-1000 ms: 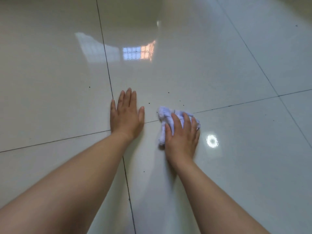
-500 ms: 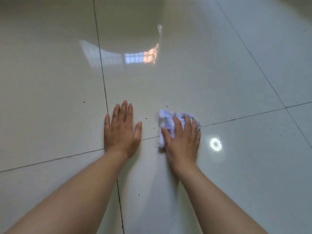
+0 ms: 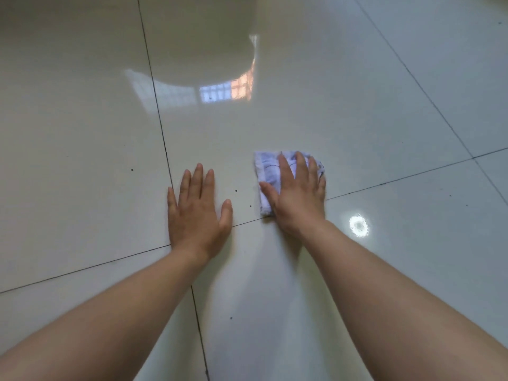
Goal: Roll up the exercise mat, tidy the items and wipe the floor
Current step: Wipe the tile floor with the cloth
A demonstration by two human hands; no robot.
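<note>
White cloth (image 3: 270,171) is pressed flat on glossy tile floor (image 3: 357,119) at 1 o'clock under spread right hand (image 3: 298,193). Left hand (image 3: 196,215) is laid open at 11, empty. Risk: bracing palm could slip on wet tile; specks at 12 could be missed.

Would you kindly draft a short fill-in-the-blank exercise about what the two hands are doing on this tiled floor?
1. The white cloth lies under the ____ hand.
2. The left hand rests flat on the floor with nothing ____ it.
3. The cloth sits to the ____ of the left hand.

Missing words: right; under; right
</note>
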